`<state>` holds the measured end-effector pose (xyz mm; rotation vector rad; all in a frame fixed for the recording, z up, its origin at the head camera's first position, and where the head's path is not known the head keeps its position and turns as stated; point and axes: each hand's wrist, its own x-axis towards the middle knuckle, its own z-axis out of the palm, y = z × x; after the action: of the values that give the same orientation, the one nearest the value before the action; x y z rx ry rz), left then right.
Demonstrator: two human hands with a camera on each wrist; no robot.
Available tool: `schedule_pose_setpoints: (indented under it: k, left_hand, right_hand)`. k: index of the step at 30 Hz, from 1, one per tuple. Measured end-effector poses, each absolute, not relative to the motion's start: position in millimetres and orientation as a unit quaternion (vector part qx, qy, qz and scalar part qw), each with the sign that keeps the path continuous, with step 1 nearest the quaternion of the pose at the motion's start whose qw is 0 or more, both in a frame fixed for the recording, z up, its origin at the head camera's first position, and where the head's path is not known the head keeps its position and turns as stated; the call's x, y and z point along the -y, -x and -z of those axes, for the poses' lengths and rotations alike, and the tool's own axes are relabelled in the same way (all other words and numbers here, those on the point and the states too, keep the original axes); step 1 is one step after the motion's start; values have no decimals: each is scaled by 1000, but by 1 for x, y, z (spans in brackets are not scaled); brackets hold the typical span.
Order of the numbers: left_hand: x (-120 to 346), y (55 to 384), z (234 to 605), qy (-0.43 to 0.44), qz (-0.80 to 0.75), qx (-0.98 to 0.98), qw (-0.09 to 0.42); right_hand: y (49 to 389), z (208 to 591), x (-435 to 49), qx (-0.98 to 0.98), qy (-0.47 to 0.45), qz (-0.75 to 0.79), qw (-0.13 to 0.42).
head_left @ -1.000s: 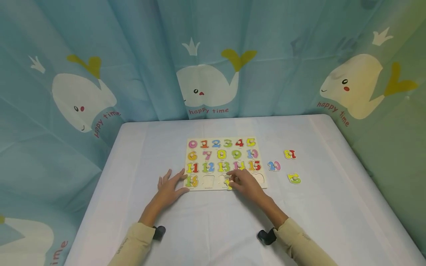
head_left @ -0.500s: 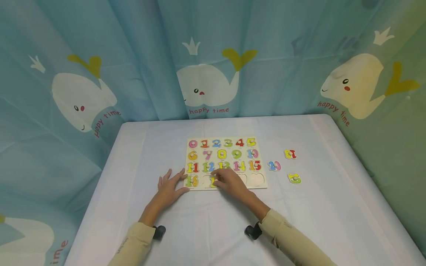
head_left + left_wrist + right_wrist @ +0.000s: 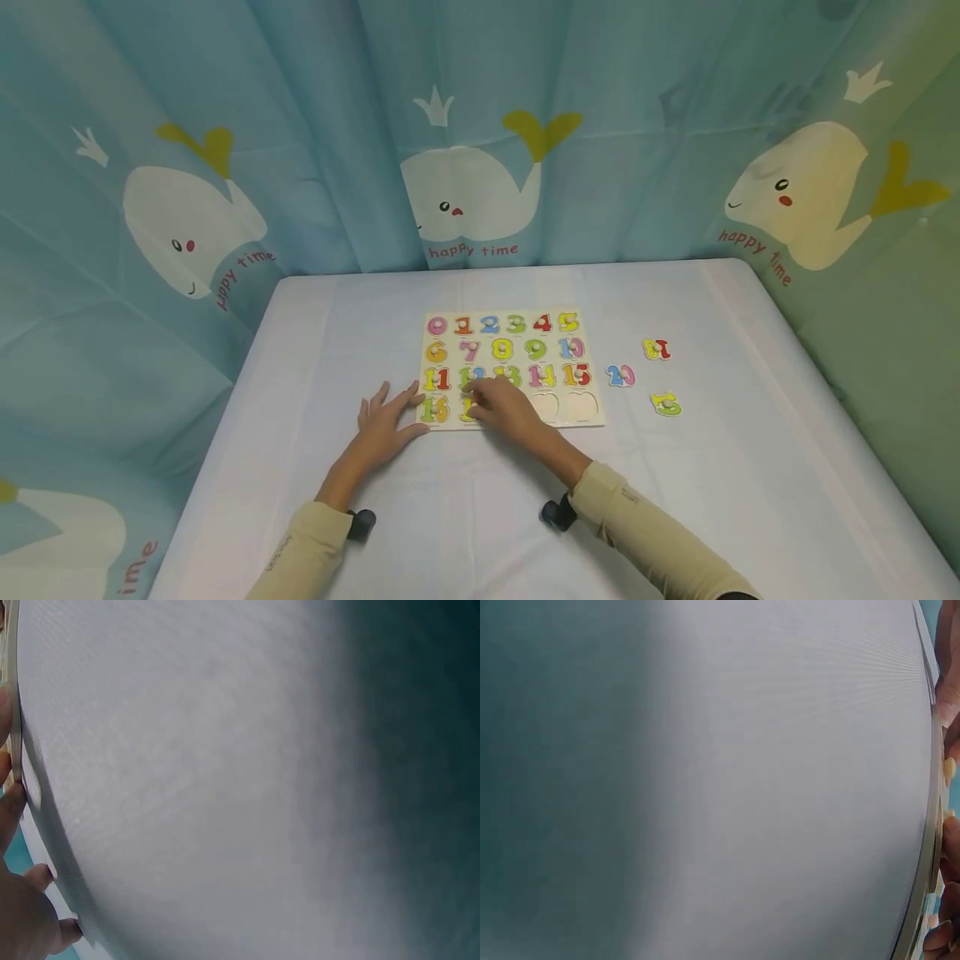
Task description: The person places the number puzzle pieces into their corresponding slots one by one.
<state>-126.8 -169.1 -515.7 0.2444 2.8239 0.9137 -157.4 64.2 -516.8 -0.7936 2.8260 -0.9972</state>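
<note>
A pale number puzzle board (image 3: 525, 422) lies on the table in the head view, with colourful knobbed number pieces set in its upper rows and a 16 piece (image 3: 434, 409) at bottom left. My left hand (image 3: 381, 431) rests with spread fingers on the board's left edge. At the second bottom-row recess, my right hand (image 3: 504, 410) pinches a number puzzle piece (image 3: 466, 409) showing a yellow 1; the hand hides the rest of it. Whether the piece sits flat in the recess I cannot tell. Both wrist views show only fingertips at the board's edge.
Right of the board lie three loose number pieces: a blue and pink 20 (image 3: 620, 376), a yellow and red one (image 3: 656, 349) and a yellow-green one (image 3: 666, 404). Two bare recesses show at the bottom right of the board. A whale-print curtain (image 3: 322, 167) hangs behind the white-covered table (image 3: 750, 467).
My right hand has moved left along the bottom row with the yellow-numbered piece, from near the third recess to the second. My left hand has stayed on the board's edge.
</note>
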Motion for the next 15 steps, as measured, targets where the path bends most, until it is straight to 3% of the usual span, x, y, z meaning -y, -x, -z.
schedule_pose_setpoints:
  k: [15]
  left_hand:
    - [168, 126, 515, -84, -311, -944, 75]
  right_hand:
    - [158, 515, -59, -917, 245, 307, 62]
